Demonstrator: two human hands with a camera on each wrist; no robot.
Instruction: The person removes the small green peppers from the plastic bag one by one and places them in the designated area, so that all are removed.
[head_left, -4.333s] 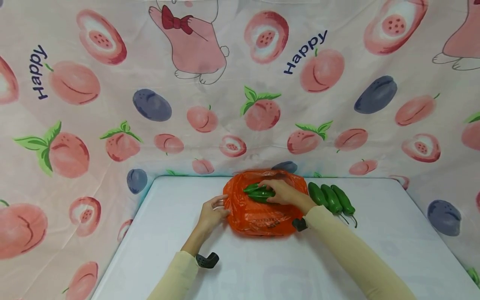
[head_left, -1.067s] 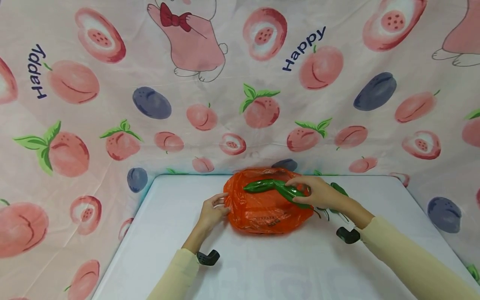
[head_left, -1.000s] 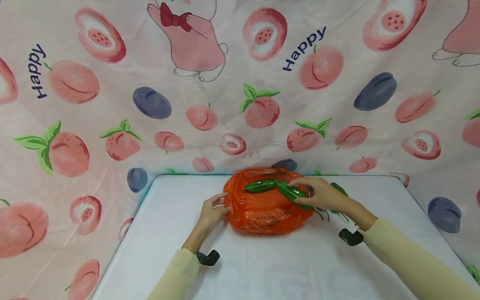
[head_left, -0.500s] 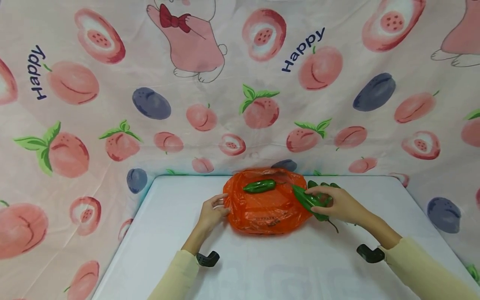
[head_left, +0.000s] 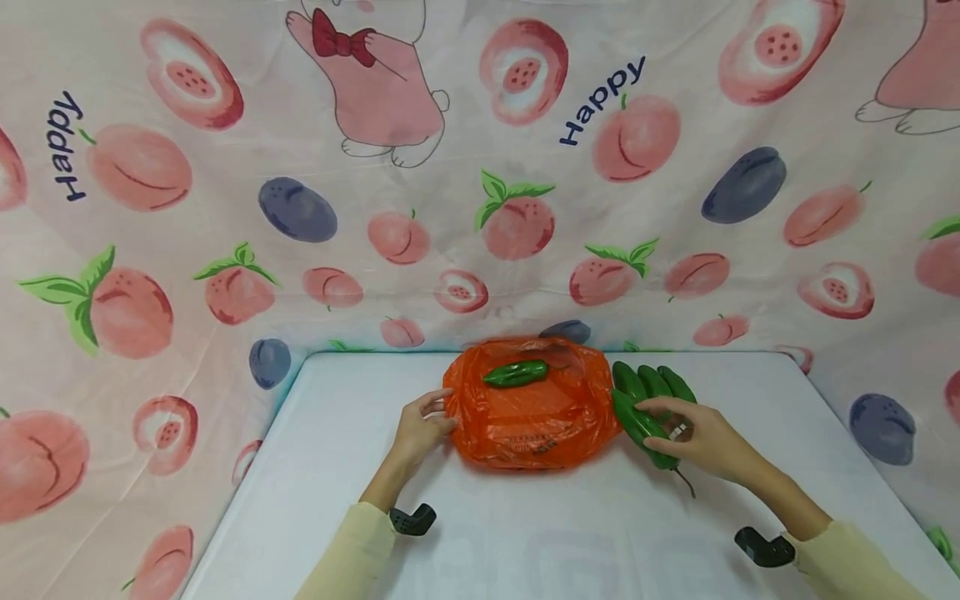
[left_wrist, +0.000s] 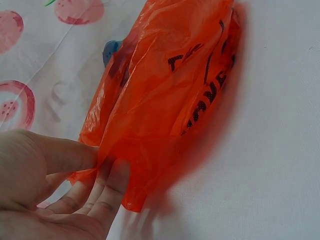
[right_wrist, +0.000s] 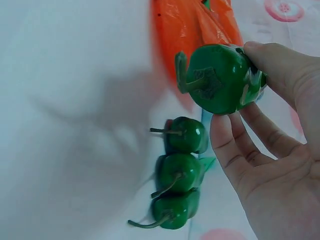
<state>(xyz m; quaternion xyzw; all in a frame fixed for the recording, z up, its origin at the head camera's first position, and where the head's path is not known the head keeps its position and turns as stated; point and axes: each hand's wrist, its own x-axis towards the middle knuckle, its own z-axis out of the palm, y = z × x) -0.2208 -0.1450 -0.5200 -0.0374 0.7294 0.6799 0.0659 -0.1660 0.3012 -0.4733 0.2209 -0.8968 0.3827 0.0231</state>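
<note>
Orange plastic catches the light: a thin bag [head_left: 517, 417] lies spread near the far edge of the white table [head_left: 540, 542], its print dark along the near side. From the head view I see one green pepper [head_left: 517, 373] at the bag, towards its far side; whether it sits inside the mouth or on top, I can't tell. The left hand [head_left: 422, 429] rests at the bag's left edge. Just beside the bag's right edge, the right hand [head_left: 705, 433] holds a second pepper [head_left: 633, 419], tip pointing away to the left, stem hanging towards the person. Right behind it, three peppers [head_left: 655, 382] lie in a row, side by side. Both sleeves [head_left: 352, 537] are pale yellow, and each wrist wears a small black camera [head_left: 414, 519]. A pink cloth with fruit prints and the word "Happy" hangs behind.

At the left wrist, thumb and fingers come almost together, pinching the crinkled edge of the bag between them. Black letters run down the plastic's side.

At the right wrist, the grip is only partly closed, as wide as the pepper itself: thumb above, fingertips below. The stem end faces the camera, and a shadow falls on the table. The three peppers sit below, touching, stems pointing left, with the bag beyond.
</note>
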